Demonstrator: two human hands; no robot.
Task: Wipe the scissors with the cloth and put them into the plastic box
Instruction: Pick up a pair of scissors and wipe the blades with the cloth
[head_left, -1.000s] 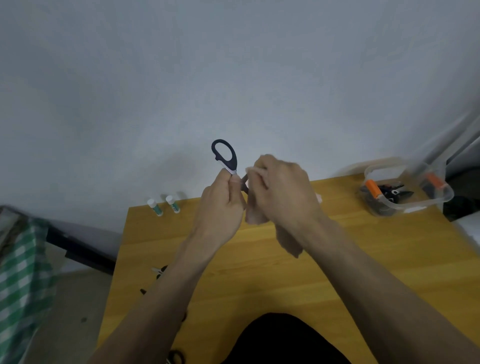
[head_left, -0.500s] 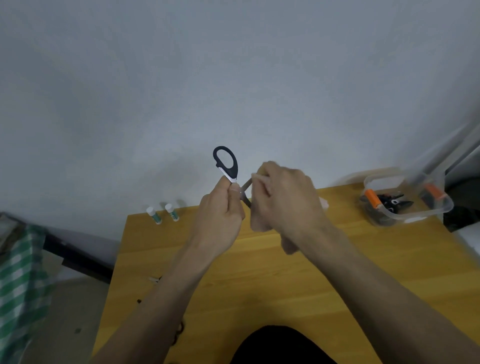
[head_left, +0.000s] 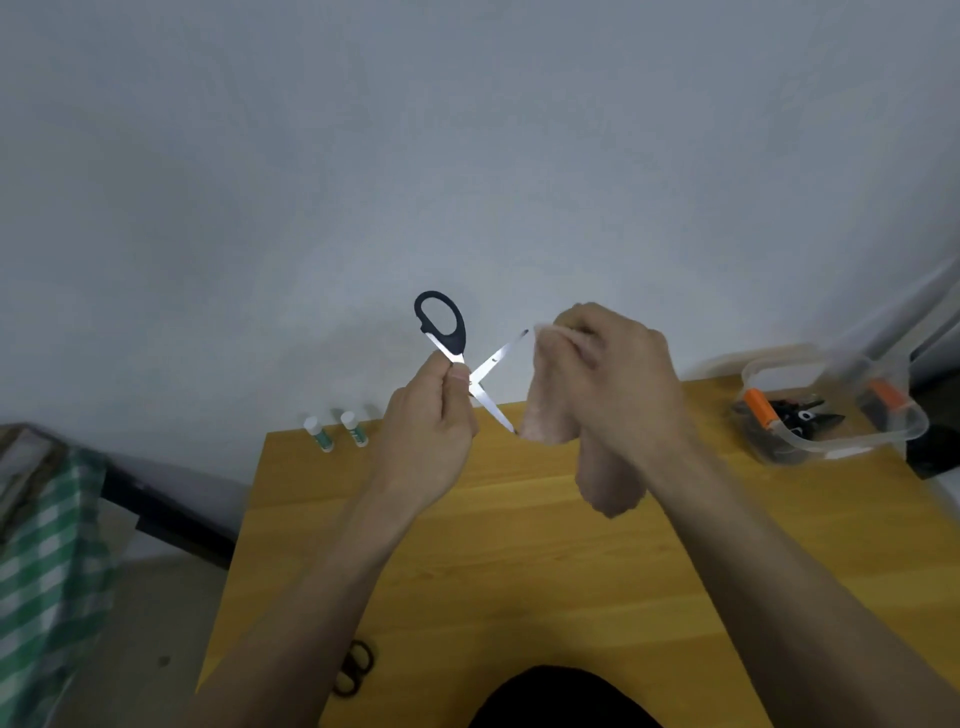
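Note:
Black-handled scissors are held up above the wooden table, blades spread apart in a V. My left hand pinches them near the pivot, with one handle loop sticking up above the fingers. My right hand grips a pinkish cloth bunched around the tip of the upper blade; the rest of the cloth hangs down below the hand. The clear plastic box stands at the table's far right corner with several black and orange tools inside.
Two small white-and-green tubes stand at the table's far left edge by the wall. Another pair of black scissors lies near the front left edge, partly behind my left arm. A green checked fabric hangs at the left.
The scissors' blades have come into view, spread open. My right hand with the cloth has slid out along the upper blade to its tip, away from the left hand.

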